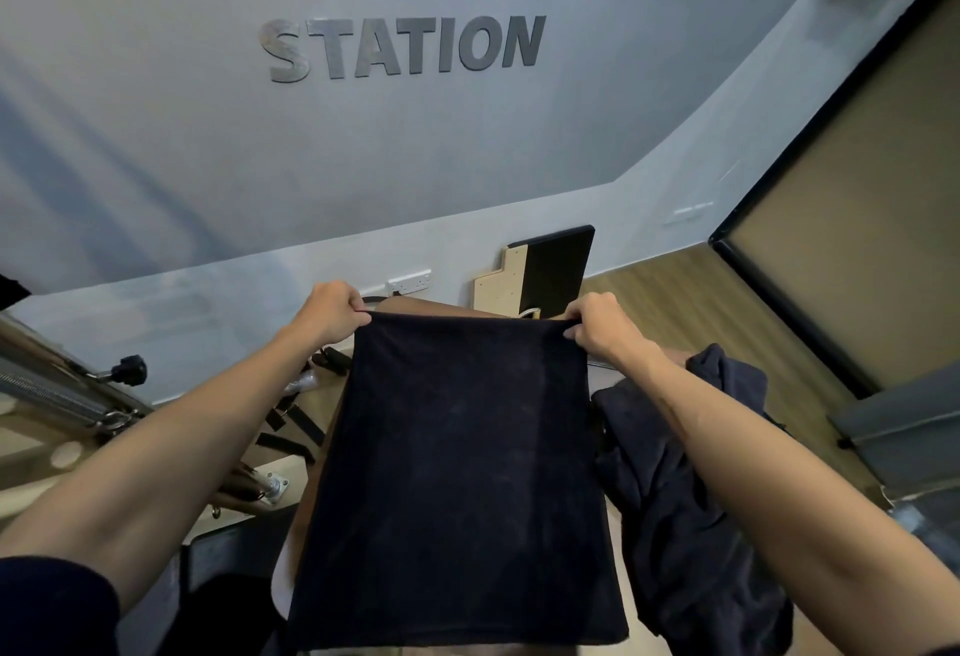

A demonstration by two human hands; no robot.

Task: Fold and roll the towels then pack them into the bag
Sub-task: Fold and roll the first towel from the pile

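A dark navy towel (457,478) hangs flat and spread in front of the person, held up by its top edge. The left hand (332,309) pinches the top left corner, its grip clenched on the cloth with fingers curled over the hem; the right hand (597,325) does the same at the top right corner, thumb and fingers closed on the fabric. The top edge runs taut and nearly level between the two hands, and the towel's lower edge falls near the bottom of the view. To the right, partly behind the right forearm, lies a crumpled heap of dark towels (691,489), just beside the hanging one. Under and behind the towel a brown surface (415,304) shows only in slivers, so what it carries cannot be told, and no bag can be made out. Behind stands a pale wall with grey lettering (405,47), a white wall socket (410,282), and a black-and-wood board (550,270) leaning against it. At left sit metal springs and black straps (291,421).
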